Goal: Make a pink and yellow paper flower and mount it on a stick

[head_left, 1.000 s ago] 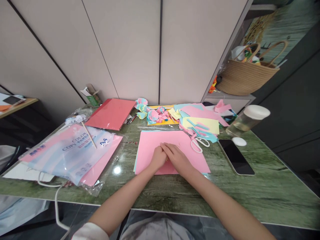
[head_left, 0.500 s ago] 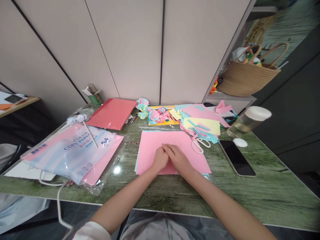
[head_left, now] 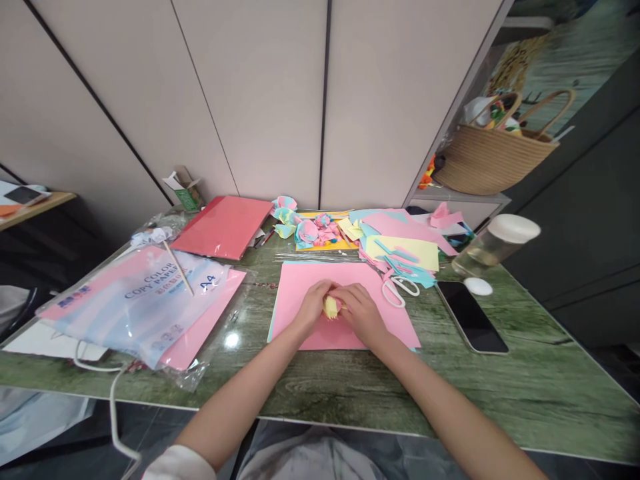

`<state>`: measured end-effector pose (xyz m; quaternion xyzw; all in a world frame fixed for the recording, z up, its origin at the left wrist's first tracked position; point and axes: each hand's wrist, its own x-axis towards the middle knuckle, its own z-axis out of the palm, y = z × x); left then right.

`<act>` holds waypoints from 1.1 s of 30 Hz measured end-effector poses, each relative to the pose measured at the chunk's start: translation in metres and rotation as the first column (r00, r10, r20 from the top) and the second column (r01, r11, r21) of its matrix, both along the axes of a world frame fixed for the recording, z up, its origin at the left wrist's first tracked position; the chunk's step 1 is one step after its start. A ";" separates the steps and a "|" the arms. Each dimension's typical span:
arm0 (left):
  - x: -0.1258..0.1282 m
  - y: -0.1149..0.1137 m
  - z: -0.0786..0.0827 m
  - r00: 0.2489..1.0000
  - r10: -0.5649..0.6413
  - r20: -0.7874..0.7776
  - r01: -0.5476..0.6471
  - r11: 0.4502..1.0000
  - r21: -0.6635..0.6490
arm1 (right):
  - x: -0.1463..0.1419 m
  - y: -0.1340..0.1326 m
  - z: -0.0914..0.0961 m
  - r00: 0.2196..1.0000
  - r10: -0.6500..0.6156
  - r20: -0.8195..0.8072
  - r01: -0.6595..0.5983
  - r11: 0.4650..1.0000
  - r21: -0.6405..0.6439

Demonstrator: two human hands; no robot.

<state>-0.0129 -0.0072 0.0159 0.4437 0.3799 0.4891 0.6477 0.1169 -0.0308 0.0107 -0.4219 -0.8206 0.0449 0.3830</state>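
Observation:
Between my two hands is a small paper flower point(head_left: 331, 307), with yellow at its centre and some pink around it. My left hand point(head_left: 314, 305) curls round its left side, and my right hand point(head_left: 361, 313) has its fingers closed on the right side and top. Part of the flower is hidden by the fingers. Both hands are above a stack of pink paper point(head_left: 295, 287) with blue edges showing beneath. White-handled scissors point(head_left: 400, 289) lie at the stack's right edge, their blades among coloured paper scraps point(head_left: 405, 253).
Behind the stack are finished-looking paper flowers point(head_left: 307, 232) and thin wires point(head_left: 315, 257). A phone point(head_left: 473, 317), a white lid point(head_left: 479, 287) and a capped bottle point(head_left: 495, 243) stand right. Left lie a copy paper packet point(head_left: 150, 300) and a red folder point(head_left: 225, 227). A woven basket point(head_left: 495, 157) sits on a shelf.
My hands, folded together over the pink stack before, have parted slightly and turned. The yellow and pink paper flower now shows between them.

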 end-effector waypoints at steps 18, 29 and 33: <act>0.011 -0.015 -0.007 0.938 0.173 -0.301 -0.151 0.984 0.095 | -0.010 -0.007 -0.002 0.973 -0.219 0.078 0.199 0.959 0.202; -0.002 -0.006 0.015 0.962 -0.119 0.247 0.154 0.980 -0.126 | -0.002 -0.003 0.006 0.976 -0.217 -0.004 0.216 0.969 0.118; -0.003 -0.002 0.012 0.979 -0.065 0.195 0.088 0.990 -0.109 | 0.000 -0.001 0.005 0.983 -0.183 0.025 0.179 0.977 0.113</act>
